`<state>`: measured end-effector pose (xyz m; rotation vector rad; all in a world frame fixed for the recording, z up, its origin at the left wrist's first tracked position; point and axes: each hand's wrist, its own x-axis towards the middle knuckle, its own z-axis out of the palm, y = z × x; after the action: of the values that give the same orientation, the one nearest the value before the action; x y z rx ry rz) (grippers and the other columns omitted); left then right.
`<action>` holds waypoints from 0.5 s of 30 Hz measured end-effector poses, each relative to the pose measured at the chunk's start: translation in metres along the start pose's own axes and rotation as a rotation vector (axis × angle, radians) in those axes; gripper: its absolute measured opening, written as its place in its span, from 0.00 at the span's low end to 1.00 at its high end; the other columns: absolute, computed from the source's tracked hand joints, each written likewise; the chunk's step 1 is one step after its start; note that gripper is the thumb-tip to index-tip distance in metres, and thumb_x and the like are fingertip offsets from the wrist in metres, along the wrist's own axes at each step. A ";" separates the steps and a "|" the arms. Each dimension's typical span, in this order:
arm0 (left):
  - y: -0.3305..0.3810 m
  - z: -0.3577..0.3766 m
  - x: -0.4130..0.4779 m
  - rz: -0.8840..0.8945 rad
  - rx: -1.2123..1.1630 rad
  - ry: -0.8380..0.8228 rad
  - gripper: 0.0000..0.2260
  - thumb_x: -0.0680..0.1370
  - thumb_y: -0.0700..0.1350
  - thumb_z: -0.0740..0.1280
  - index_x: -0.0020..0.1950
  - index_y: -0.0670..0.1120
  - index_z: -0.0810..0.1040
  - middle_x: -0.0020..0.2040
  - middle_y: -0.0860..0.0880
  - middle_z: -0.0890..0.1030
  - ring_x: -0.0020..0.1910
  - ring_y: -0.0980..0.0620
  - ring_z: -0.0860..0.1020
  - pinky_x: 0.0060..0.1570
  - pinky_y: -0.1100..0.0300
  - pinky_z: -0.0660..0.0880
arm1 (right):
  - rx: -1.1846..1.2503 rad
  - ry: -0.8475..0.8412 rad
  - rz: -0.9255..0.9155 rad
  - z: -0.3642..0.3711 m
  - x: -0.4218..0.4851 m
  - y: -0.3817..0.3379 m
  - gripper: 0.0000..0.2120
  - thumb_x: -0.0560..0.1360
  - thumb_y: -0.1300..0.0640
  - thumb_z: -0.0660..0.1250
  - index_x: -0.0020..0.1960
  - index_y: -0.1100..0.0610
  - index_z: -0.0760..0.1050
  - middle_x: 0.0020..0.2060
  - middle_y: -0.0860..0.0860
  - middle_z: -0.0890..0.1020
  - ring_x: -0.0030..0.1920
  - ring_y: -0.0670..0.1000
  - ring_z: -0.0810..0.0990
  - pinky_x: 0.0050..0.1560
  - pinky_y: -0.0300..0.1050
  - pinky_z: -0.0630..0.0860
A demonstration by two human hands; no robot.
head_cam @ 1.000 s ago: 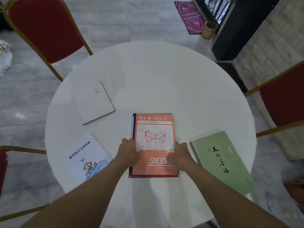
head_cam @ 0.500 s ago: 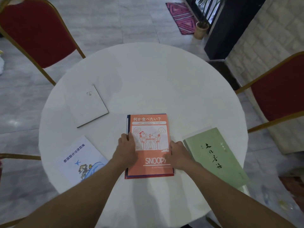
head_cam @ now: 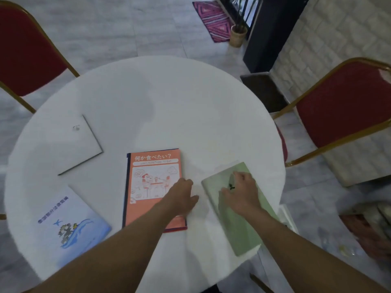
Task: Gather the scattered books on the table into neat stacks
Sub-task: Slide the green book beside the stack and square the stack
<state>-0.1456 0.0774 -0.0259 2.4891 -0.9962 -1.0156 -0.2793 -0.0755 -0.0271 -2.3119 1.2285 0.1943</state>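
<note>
An orange Snoopy book [head_cam: 152, 166] lies mid-table on a dark blue book whose edge shows at its left. A green book [head_cam: 243, 229] lies tilted near the right rim of the round white table [head_cam: 160, 106], with a white edge peeking out beneath it. A plain white book [head_cam: 69, 144] sits at the left, and a pale blue and white book [head_cam: 69, 225] at the front left. My left hand [head_cam: 183, 197] hovers over the orange book's right edge, fingers loosely curled and holding nothing. My right hand [head_cam: 241, 191] rests flat on the green cover, fingers spread.
Red chairs with gold frames stand at the back left [head_cam: 27, 56] and at the right [head_cam: 342, 106]. A pink rug [head_cam: 213, 20], a potted plant's basket [head_cam: 238, 35] and a dark pillar [head_cam: 264, 32] are on the floor behind the table.
Both hands left the sides of the orange book and shifted right. My right hand now lies on the green book and my left hand is at the orange book's right edge.
</note>
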 end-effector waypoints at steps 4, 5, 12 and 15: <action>0.036 0.023 0.010 -0.044 0.020 -0.097 0.22 0.78 0.54 0.65 0.65 0.39 0.73 0.63 0.39 0.77 0.63 0.41 0.75 0.59 0.54 0.72 | -0.046 -0.043 0.131 -0.014 0.003 0.045 0.35 0.71 0.38 0.68 0.70 0.54 0.65 0.71 0.56 0.65 0.71 0.59 0.64 0.68 0.56 0.65; 0.043 0.029 0.012 -0.051 0.002 -0.118 0.22 0.78 0.53 0.66 0.65 0.39 0.74 0.63 0.39 0.78 0.63 0.40 0.75 0.59 0.54 0.73 | -0.042 -0.069 0.145 -0.015 0.004 0.055 0.36 0.70 0.37 0.69 0.71 0.54 0.64 0.70 0.56 0.66 0.70 0.60 0.65 0.67 0.56 0.67; 0.064 0.047 0.021 -0.128 -0.096 -0.029 0.17 0.78 0.44 0.64 0.63 0.36 0.73 0.62 0.38 0.75 0.62 0.41 0.74 0.61 0.51 0.74 | 0.020 -0.108 0.107 -0.011 0.014 0.074 0.40 0.71 0.34 0.67 0.75 0.53 0.60 0.65 0.56 0.67 0.67 0.59 0.67 0.63 0.53 0.71; 0.067 0.044 0.029 -0.169 -0.116 0.033 0.15 0.80 0.44 0.62 0.63 0.36 0.69 0.62 0.38 0.71 0.59 0.40 0.74 0.58 0.52 0.73 | 0.043 -0.093 0.111 -0.012 0.026 0.068 0.38 0.71 0.34 0.67 0.73 0.53 0.61 0.64 0.56 0.67 0.67 0.59 0.66 0.63 0.54 0.70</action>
<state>-0.1948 0.0088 -0.0401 2.5185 -0.7054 -1.0450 -0.3203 -0.1314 -0.0513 -2.1747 1.3025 0.3081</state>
